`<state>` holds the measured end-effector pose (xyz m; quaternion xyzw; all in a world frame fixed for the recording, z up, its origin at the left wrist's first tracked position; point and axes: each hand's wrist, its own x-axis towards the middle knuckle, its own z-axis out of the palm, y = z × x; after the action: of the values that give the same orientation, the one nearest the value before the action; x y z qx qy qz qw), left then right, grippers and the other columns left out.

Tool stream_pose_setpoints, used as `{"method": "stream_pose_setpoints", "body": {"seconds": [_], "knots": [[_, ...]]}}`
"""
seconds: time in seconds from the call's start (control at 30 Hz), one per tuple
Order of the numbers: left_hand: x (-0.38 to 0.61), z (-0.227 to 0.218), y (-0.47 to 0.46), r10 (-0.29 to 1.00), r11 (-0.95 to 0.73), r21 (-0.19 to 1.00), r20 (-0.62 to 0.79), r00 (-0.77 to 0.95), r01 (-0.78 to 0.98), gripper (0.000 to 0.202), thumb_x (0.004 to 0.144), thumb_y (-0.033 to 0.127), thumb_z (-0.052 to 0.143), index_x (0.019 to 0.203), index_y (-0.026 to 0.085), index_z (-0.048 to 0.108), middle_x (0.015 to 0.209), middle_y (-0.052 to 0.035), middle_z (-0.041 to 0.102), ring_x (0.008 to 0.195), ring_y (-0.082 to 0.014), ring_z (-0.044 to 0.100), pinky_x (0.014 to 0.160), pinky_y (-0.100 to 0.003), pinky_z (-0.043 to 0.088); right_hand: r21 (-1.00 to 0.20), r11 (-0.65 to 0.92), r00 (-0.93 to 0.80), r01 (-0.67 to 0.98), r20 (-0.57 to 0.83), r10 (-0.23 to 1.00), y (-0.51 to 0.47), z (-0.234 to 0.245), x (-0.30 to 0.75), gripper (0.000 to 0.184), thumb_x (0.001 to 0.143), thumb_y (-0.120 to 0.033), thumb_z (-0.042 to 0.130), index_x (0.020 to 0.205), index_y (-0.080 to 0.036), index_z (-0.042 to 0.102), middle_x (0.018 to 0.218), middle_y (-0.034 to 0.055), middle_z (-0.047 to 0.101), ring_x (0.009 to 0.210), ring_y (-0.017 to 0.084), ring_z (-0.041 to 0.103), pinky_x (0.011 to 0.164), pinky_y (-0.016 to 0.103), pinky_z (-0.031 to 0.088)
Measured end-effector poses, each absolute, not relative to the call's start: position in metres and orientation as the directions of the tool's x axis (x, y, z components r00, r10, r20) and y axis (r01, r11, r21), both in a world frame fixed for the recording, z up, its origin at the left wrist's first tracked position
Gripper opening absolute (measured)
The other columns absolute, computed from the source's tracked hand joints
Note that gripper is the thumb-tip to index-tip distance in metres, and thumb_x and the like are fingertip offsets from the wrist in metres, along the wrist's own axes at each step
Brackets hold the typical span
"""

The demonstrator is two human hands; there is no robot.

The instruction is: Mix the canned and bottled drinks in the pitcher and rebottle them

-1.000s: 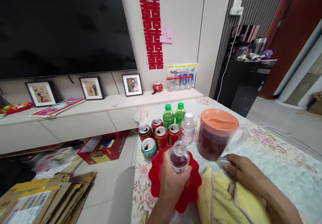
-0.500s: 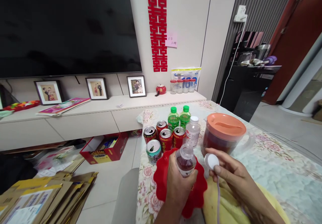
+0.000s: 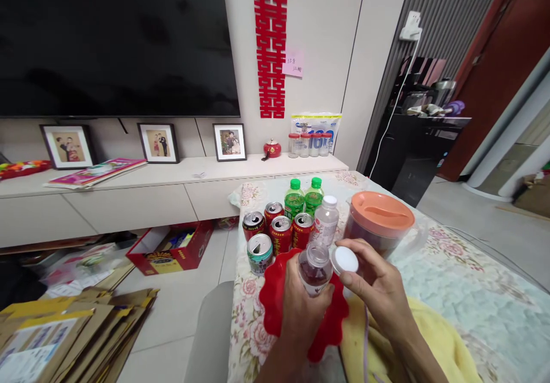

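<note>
While our left hand (image 3: 307,308) wraps the small clear bottle (image 3: 315,268) low in the centre of the frame, we keep it upright, its long axis vertical and its open mouth facing up, dark red drink showing in its lower part. Our right hand (image 3: 378,297) comes in from the lower right — its grip pinches the white cap (image 3: 346,260) between thumb and fingertips, just to the right of the bottle's neck and about level with the mouth, near but not touching. That cap hand is the nearer one to the opening. Below both lies the red scalloped plate (image 3: 275,308) on the floral worktop (image 3: 451,280); behind stand opened cans (image 3: 281,234) and the orange-lidded pitcher (image 3: 380,222) — a yellow towel (image 3: 433,337) lies lower right.
</note>
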<state>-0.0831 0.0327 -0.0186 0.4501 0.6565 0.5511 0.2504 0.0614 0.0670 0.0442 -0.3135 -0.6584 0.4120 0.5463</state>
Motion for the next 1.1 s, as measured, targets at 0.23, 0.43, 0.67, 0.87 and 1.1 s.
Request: {"method": "stream_pose_setpoints", "body": {"seconds": [0.23,0.43,0.67,0.87,1.1], "knots": [[-0.083,-0.024,0.035,0.881,-0.06,0.966,0.17,-0.441,0.252,0.06,0.072,0.042,0.079,0.123,0.018,0.058,0.114,-0.0144,0.076,0.104,-0.0334,0.075,0.085,-0.04,0.06,-0.773,0.618,-0.293,0.143,0.564,0.772,0.08,0.054,0.037,0.022,0.09,-0.036,0.078,0.109,-0.025,0.075,0.106,0.0031,0.072,0.098,0.019,0.068,0.085,0.026,0.052],[-0.082,-0.025,0.036,0.854,-0.105,0.949,0.239,-0.463,0.297,0.048,0.075,0.04,0.08,0.114,0.019,0.06,0.107,-0.0124,0.076,0.096,-0.0294,0.075,0.08,-0.036,0.059,-0.75,0.608,-0.368,0.259,0.506,0.78,0.079,0.062,0.028,0.023,0.093,-0.037,0.07,0.108,-0.02,0.073,0.104,0.0051,0.072,0.095,0.02,0.069,0.084,0.031,0.052],[-0.082,-0.027,0.035,0.867,-0.07,0.954,0.202,-0.454,0.291,0.045,0.077,0.038,0.077,0.115,0.02,0.059,0.11,-0.0128,0.076,0.1,-0.0298,0.075,0.084,-0.037,0.058,-0.745,0.588,-0.386,0.316,0.466,0.797,0.077,0.065,0.027,0.027,0.095,-0.04,0.066,0.11,-0.019,0.073,0.103,0.0063,0.073,0.094,0.022,0.07,0.082,0.033,0.054],[-0.082,-0.022,0.033,0.876,-0.024,0.944,0.178,-0.448,0.329,0.042,0.079,0.038,0.074,0.115,0.022,0.06,0.114,-0.0129,0.076,0.105,-0.0292,0.073,0.086,-0.035,0.055,-0.704,0.665,-0.423,0.251,0.538,0.729,0.075,0.054,0.028,0.051,0.095,-0.04,0.069,0.143,-0.022,0.065,0.145,0.0104,0.067,0.136,0.027,0.062,0.11,0.039,0.052],[-0.082,-0.017,0.033,0.889,-0.016,0.96,0.142,-0.436,0.279,0.046,0.079,0.043,0.072,0.118,0.022,0.06,0.114,-0.014,0.077,0.104,-0.0302,0.075,0.088,-0.036,0.057,-0.809,0.54,-0.409,0.233,0.422,0.809,0.073,0.04,0.034,0.045,0.105,-0.05,0.055,0.141,-0.028,0.07,0.15,0.0076,0.066,0.143,0.03,0.057,0.123,0.051,0.041]]}}
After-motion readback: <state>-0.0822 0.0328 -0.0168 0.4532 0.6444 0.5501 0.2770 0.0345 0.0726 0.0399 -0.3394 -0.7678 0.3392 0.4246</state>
